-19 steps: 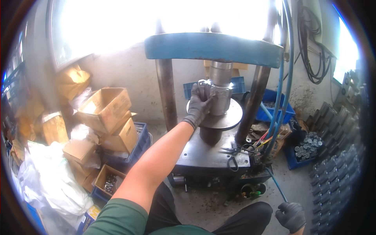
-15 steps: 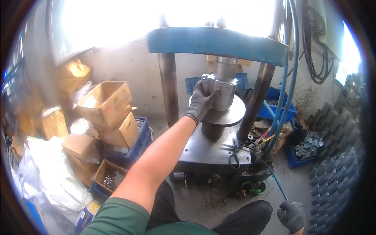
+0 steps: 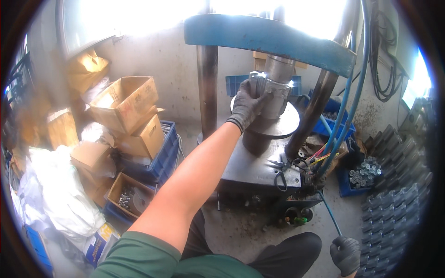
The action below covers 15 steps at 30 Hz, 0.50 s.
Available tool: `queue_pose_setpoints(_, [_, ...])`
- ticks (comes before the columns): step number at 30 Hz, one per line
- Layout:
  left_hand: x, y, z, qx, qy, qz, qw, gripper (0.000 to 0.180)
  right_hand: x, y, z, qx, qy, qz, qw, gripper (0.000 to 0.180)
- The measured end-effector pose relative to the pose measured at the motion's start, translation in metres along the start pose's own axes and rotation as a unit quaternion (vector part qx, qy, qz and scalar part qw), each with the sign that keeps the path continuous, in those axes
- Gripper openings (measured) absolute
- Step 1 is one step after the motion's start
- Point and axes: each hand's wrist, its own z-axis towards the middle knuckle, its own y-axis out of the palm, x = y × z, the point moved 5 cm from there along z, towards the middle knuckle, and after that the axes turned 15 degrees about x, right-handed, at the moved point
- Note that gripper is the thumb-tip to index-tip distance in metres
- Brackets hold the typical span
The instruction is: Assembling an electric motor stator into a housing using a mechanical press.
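Note:
In a grey glove, my left hand [image 3: 250, 105] is closed round the left side of a silver metal cylindrical part [image 3: 276, 103]. That part stands upright on a round steel plate [image 3: 286, 126], directly under the ram [image 3: 280, 68] of a press. Whether the ram's lower end touches it or enters it, I cannot tell. Low on the right, my gloved right hand [image 3: 345, 255] is wrapped round the end of a blue lever rod [image 3: 330, 214], which runs up to the press base.
A blue crossbeam [image 3: 269, 38] and steel columns [image 3: 207, 88] frame the press. Black-handled scissors [image 3: 281, 180] lie on its bed. Blue hoses [image 3: 359, 92] hang at right, beside stacked metal parts [image 3: 394, 222]. Cardboard boxes [image 3: 124, 104] and white bags [image 3: 65, 199] crowd the left.
The view has shifted, so the press appears higher and farther right. Both hands keep their grips, and the lever looks nearly unchanged.

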Motion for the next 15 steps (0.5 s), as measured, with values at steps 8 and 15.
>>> queue_pose_setpoints(8, [-0.013, -0.001, 0.007, 0.039, 0.017, -0.006, 0.999, 0.096, -0.003, 0.0, 0.002, -0.006, 0.011, -0.015, 1.0, 0.008])
queue_pose_setpoints(15, [-0.014, -0.001, 0.008, 0.039, 0.028, 0.003, 0.999, 0.096, -0.007, -0.002, 0.002, 0.013, -0.002, -0.022, 1.0, 0.004])
